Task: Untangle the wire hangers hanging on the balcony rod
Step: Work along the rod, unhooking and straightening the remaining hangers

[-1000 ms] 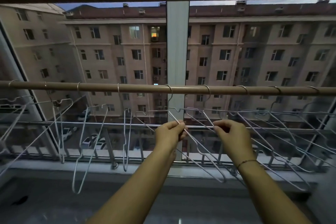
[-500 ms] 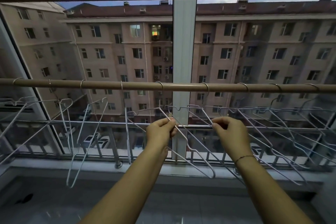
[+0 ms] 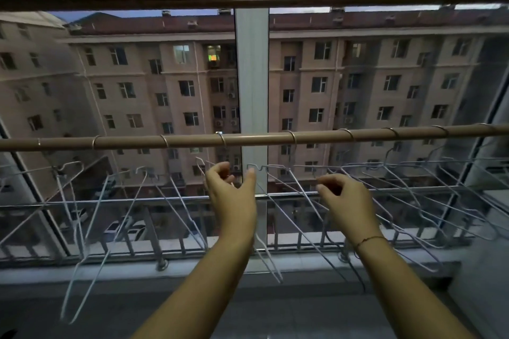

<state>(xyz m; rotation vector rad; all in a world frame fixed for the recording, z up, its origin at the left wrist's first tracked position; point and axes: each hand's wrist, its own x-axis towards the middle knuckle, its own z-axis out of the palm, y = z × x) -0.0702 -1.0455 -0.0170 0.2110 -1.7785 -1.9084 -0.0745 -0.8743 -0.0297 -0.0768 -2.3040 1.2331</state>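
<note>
— Where are the wire hangers (image 3: 278,167) being found?

— They are being carried by the balcony rod (image 3: 275,138), just above both hands. Their hooks (image 3: 221,139) are being looped over it. The overlapping frames are being splayed below the hands and away to the right of the right hand (image 3: 349,203), where the crossing looks thickest.

— What is being held?

— The left hand (image 3: 234,198) is being held loosely curled, thumb and fingers apart, with one wire passing through the gap unclamped. The right hand is being curled beside a wire at its fingertips (image 3: 321,181); whether that wire is being pinched cannot be told.

— How is the wire being judged?

— As light, thin, springy and slick, so likely to snag and swing when freed. The shoulder bend just above the left thumb (image 3: 250,175) is being judged the best hold, so that one frame is being lifted without its neighbours being dragged.
</note>
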